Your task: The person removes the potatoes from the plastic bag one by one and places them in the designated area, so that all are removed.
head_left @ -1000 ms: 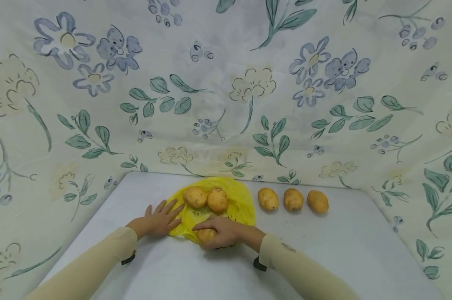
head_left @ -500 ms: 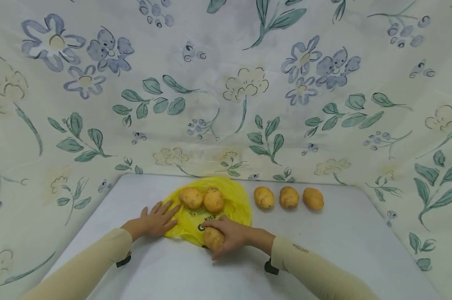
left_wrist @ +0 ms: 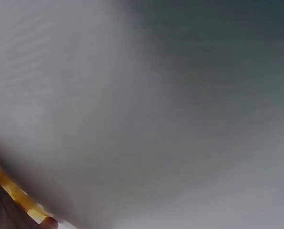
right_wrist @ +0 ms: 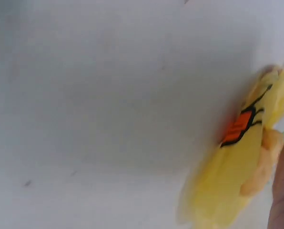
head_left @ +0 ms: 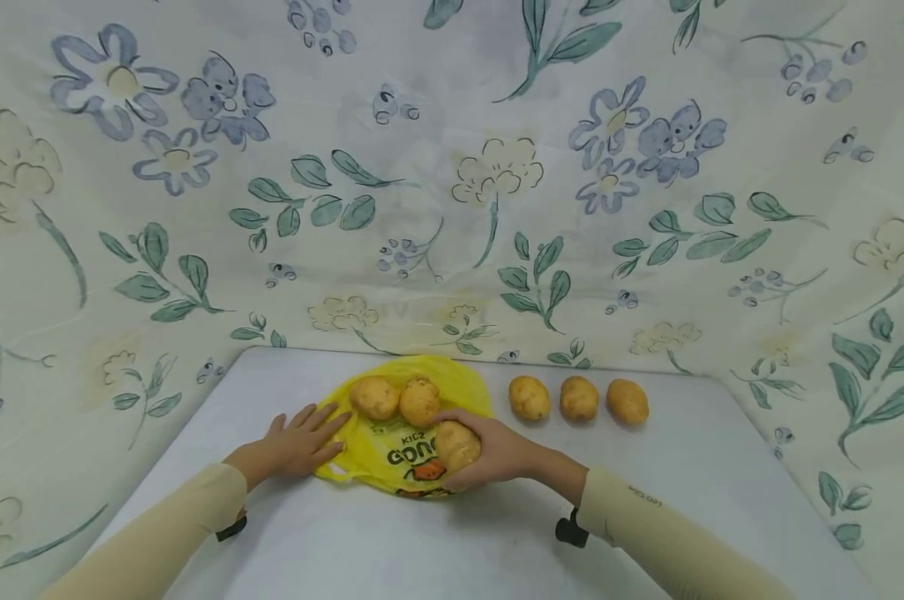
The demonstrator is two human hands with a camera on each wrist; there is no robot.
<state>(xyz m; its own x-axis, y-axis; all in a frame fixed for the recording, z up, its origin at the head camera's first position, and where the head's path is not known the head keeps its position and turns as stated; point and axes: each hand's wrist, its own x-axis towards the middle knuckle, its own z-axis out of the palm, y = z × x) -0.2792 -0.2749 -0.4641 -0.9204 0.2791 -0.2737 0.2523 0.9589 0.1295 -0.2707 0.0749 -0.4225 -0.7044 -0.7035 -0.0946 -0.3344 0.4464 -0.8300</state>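
In the head view my right hand (head_left: 496,451) grips a potato (head_left: 457,447) over the right part of a yellow plastic bag (head_left: 369,450). The bag lies flat, with dark lettering and an orange print on it. Two more potatoes, one on the left (head_left: 374,397) and one on the right (head_left: 420,402), sit on its upper part. My left hand (head_left: 294,443) rests with fingers spread, fingertips on the bag's left edge. A sliver of that hand shows at the lower left corner of the left wrist view. The right wrist view catches the bag (right_wrist: 228,176) beside the hand's edge.
Three potatoes stand in a row right of the bag: a near one (head_left: 529,398), a middle one (head_left: 579,398) and a far one (head_left: 627,402). All lie on a white table (head_left: 332,542). A floral cloth (head_left: 422,225) rises behind and along both sides.
My right hand has drawn the potato to the right and up from the bag's front edge, uncovering the bag's print. The left hand and the bag have shifted slightly left.
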